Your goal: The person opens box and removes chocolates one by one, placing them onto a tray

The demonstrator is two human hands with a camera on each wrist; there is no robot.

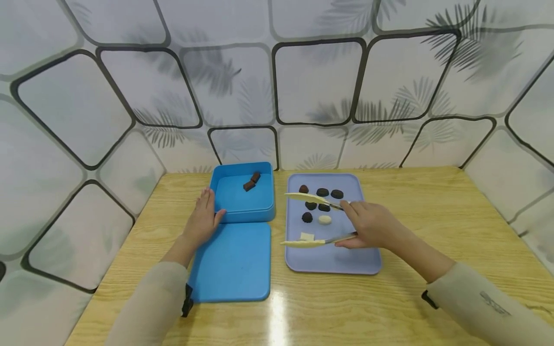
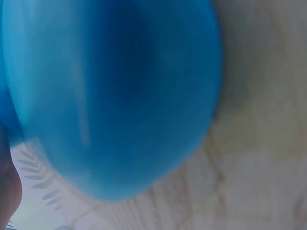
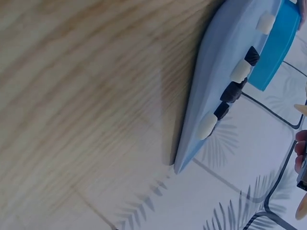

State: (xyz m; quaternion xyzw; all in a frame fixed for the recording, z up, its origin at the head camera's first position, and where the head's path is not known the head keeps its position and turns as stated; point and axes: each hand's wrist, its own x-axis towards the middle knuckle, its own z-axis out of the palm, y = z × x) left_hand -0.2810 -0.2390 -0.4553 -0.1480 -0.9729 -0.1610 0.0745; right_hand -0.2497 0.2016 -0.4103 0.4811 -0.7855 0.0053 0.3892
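Note:
My right hand (image 1: 370, 224) grips a pair of tongs (image 1: 305, 244) with pale yellow tips and metal arms. The arms are spread wide over a lavender tray (image 1: 333, 263). Between them lie several dark chocolates (image 1: 307, 217) and an oval white chocolate (image 1: 324, 219); a squarish white piece (image 1: 307, 236) sits beside the nearer tip. My left hand (image 1: 202, 218) lies with straight fingers along the left side of a blue box (image 1: 246, 216), thumb at its front corner. Two brown chocolate pieces (image 1: 249, 185) are inside the box, towards its back right.
A flat blue lid (image 1: 233, 264) lies in front of the box, left of the tray. Wooden table (image 1: 433, 202) surrounds them. A patterned cloth wall (image 1: 320, 81) rises behind and at both sides. In the right wrist view, white pieces (image 3: 207, 126) show along the tray's edge.

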